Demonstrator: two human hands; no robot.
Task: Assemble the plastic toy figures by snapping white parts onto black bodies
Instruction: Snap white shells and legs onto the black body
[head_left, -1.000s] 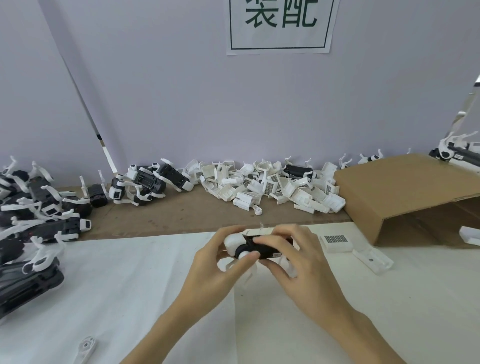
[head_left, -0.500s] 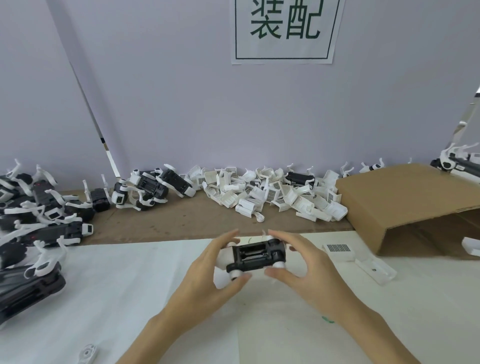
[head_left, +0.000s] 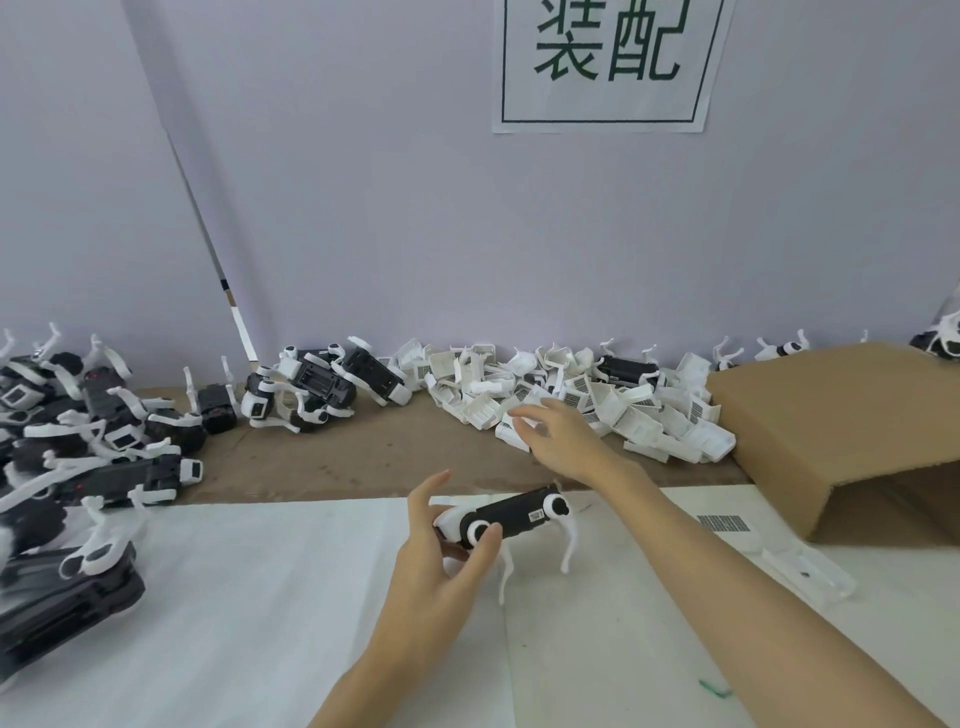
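— Toy figure (head_left: 511, 514), black body with white legs, sits low at centre over the white sheet (head_left: 260, 597). Who has it?

— The left hand (head_left: 441, 551). Thumb and fingers curl round its near end, at the white hip disc. Two white legs hang down from the body, and its far end tilts up to the right.

— And the right hand (head_left: 556, 436)?

— It holds nothing. Fingers are spread and loosely bent, reaching over the near edge of the pile of white parts (head_left: 597, 405) on the brown board (head_left: 363, 457). Whether a fingertip touches a part, I cannot tell.

— Any containers?

— One cardboard box (head_left: 831, 415), lying on its side at the right with its mouth open. Its inside is dark, and I cannot make out anything in it.

— Counts?

— The white parts are too tangled to count. One black body (head_left: 626, 370) lies among them. A cluster of assembled figures (head_left: 322, 384) leans by the wall, and a larger heap of figures (head_left: 78, 447) runs off the left edge. On the sheet right of the held figure lie a barcode label (head_left: 723, 522) and a clear plastic piece (head_left: 808, 571), both blurred.

— The wall?

— One paper sign (head_left: 608, 62) with green characters, its top cut off.
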